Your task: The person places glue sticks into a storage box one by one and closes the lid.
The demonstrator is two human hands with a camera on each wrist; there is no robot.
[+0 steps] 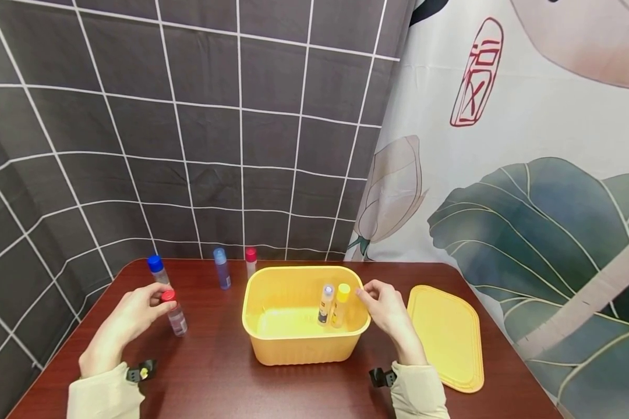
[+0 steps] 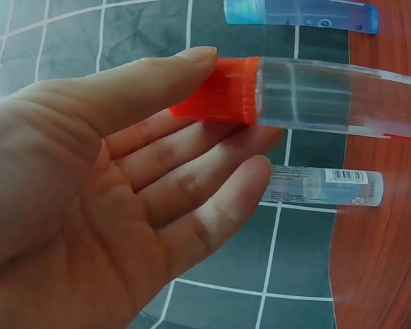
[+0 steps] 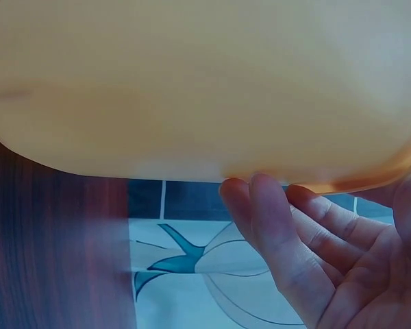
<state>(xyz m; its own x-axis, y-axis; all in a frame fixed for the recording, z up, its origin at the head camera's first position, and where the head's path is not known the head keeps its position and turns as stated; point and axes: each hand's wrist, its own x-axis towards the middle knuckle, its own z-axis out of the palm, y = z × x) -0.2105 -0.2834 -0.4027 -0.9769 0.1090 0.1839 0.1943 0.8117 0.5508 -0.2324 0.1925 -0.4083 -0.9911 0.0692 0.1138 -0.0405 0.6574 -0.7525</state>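
Observation:
My left hand (image 1: 131, 317) pinches the red cap of a slim clear bottle (image 1: 176, 320) between thumb and fingers, at the table's left side. In the left wrist view that bottle (image 2: 305, 96) points away from the palm, its cap gripped at the fingertips. Just behind it stands a blue-capped clear bottle (image 1: 156, 265), partly hidden by the hand. At the right end of a yellow plastic bin (image 1: 306, 349), my right hand (image 1: 388, 308) holds the rim. Inside the bin, a pale-capped bottle (image 1: 325, 305) and a yellow-capped bottle (image 1: 340, 305) stand side by side.
A blue bottle (image 1: 222, 270) and a red-capped bottle (image 1: 251, 262) stand near the table's back edge, the latter partly behind the bin. The yellow lid (image 1: 445, 337) lies flat on the right. Grid-patterned cloth (image 1: 204, 134) hangs behind the table (image 1: 209, 372).

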